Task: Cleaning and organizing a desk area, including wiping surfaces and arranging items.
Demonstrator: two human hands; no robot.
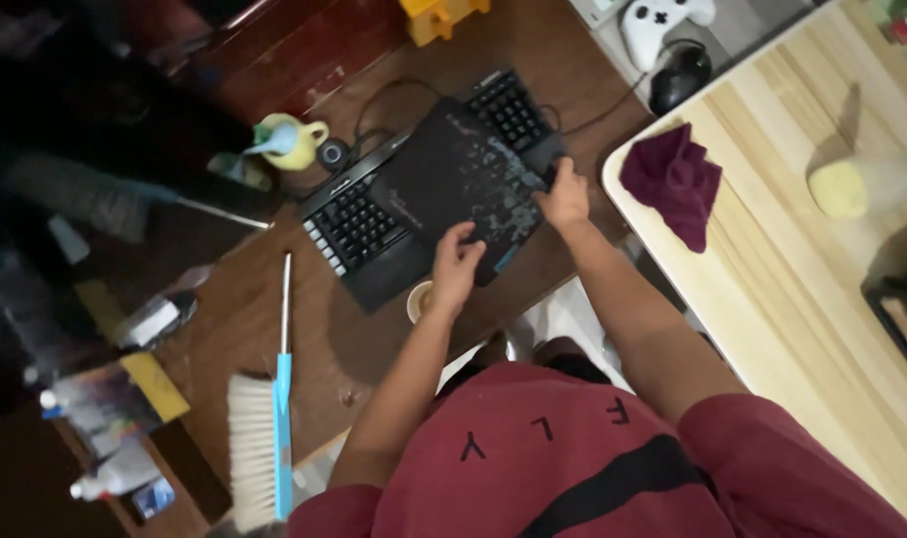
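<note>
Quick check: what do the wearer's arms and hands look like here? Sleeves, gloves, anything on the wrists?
Both arms are bare from the short sleeves down. The left hand and right hand wear no gloves; no watch, band or ring is visible. The shirt is dark red with black letters and a black diagonal stripe.

Black mouse pad, rectangular, thin and flexible, its upper face printed with a mottled grey-blue pattern and a small blue patch at the corner beside the left hand. It lies flat and skewed across the middle of a black keyboard, hiding the central keys. The left hand grips its near edge, fingers on top; the right hand grips the corner on the opposite side. The keyboard, long and low with a dark wrist rest, rests diagonally on the brown surface, extending beyond both hands; key rows show on either side of the pad.
</note>
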